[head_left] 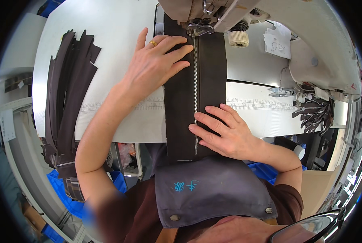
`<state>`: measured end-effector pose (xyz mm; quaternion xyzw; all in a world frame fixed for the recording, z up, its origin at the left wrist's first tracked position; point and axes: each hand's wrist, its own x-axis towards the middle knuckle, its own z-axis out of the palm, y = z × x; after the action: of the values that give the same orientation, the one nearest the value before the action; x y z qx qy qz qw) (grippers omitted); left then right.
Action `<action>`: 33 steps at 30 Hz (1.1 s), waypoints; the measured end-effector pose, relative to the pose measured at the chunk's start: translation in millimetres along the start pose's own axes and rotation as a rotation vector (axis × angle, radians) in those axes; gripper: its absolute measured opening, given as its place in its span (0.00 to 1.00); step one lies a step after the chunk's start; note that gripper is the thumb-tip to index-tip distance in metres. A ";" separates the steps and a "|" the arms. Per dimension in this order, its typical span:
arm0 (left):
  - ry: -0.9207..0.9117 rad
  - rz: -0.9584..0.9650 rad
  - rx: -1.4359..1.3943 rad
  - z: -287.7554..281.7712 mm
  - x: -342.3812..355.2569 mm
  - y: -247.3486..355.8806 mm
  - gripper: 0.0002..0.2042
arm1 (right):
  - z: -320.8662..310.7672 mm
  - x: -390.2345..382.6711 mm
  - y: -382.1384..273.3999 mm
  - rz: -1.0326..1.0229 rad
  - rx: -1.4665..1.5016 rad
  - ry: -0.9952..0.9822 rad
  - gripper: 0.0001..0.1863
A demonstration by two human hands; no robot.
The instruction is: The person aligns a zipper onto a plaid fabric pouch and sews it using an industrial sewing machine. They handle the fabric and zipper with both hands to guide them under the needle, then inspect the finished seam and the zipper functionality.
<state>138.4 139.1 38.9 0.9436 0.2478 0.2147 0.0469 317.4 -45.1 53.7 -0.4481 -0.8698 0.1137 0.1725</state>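
A long dark brown fabric panel (179, 93) with a metal zipper (196, 77) down its middle lies on the sewing table. Its far end runs under the presser foot (197, 30) of a sewing machine. My left hand (156, 56) rests on the panel's left part close to the presser foot, fingers stretched toward the zipper teeth. Nearer to me, my right hand (225, 131) lies on the right part, its fingertips reaching the zipper. Both hands press from above with fingers apart, and neither grips the cloth. The panel's near end hangs over the table edge by my apron (213, 190).
A stack of dark fabric pieces (69, 85) drapes over the table's left edge. Thread snips (281, 92) and a bunch of zipper ends (314, 111) lie at the right. The machine head (322, 24) overhangs the far right. Blue bins (69, 198) stand below.
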 end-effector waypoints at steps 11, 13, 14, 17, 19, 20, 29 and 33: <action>0.034 -0.014 0.067 2.2 -3.2 5.6 0.18 | -2.0 9.7 10.6 0.026 -0.017 -0.013 0.24; 0.044 -0.026 0.091 3.0 -2.0 4.1 0.18 | -3.1 14.0 13.8 0.019 -0.039 0.008 0.24; 0.041 -0.008 0.085 3.4 -3.3 5.0 0.19 | -3.1 15.8 14.9 0.018 -0.051 0.022 0.24; 0.030 0.010 0.060 2.7 -10.1 12.1 0.19 | -3.2 8.1 8.0 -0.035 -0.023 -0.003 0.23; 0.021 -0.023 0.028 0.9 -11.3 15.4 0.19 | 0.2 3.6 1.2 -0.046 -0.022 0.025 0.23; 0.017 -0.030 0.034 0.6 -10.3 15.9 0.19 | 0.0 2.6 1.1 -0.044 -0.030 0.022 0.23; 0.067 -0.041 0.010 5.9 -8.7 14.1 0.19 | -2.7 12.5 12.2 -0.013 -0.041 0.007 0.24; 0.060 -0.069 0.031 6.0 -8.4 13.4 0.18 | -1.0 16.9 17.5 -0.032 -0.057 0.031 0.22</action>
<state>140.4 123.5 32.9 0.9282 0.2846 0.2374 0.0322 321.7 -21.2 51.8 -0.4406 -0.8769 0.0794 0.1748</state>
